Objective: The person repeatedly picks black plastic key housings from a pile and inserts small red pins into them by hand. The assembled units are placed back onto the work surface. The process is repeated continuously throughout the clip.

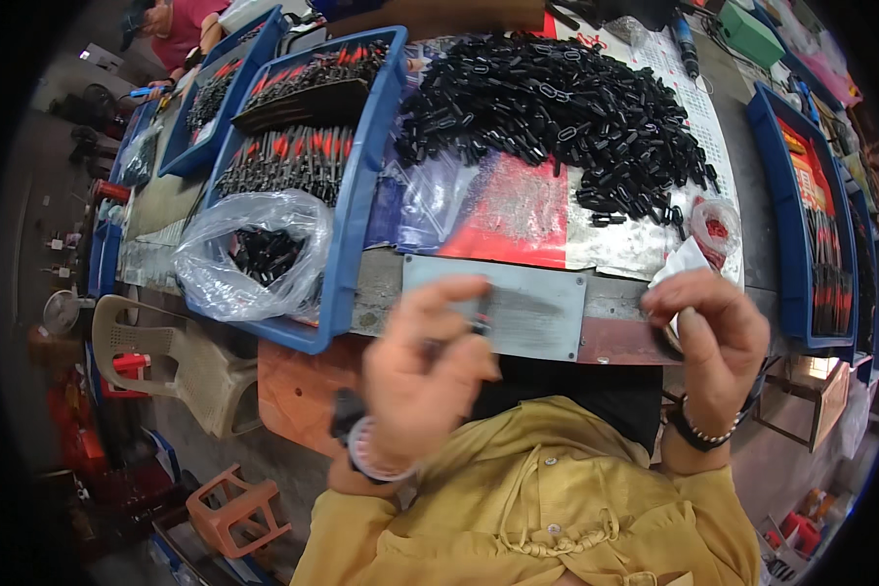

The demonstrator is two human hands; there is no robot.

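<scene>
Head view, looking down at a workbench. The person's left hand [425,361], motion-blurred, is raised over the left part of a pale grey flat plate [532,305] with screws at its corners. Its thumb and fingers curl toward one another with a gap between; a small, dark, short piece [481,319] shows at the fingertips, but blur hides whether it is pinched. The piece's long axis seems to run roughly away from the person; which end leads cannot be told.

The right hand [721,320], at the bench edge right of the plate, is half curled, thumb near forefinger, beside a thin, white, paper-like piece [689,258]; whether it grips this is unclear.

Beyond lies a heap of small, black, oblong pieces [547,98], pointing every way, on a red, white and purple printed sheet [525,210]. The sheet bears red characters at its far edge and rows of tiny print at right, too small to read.
</scene>
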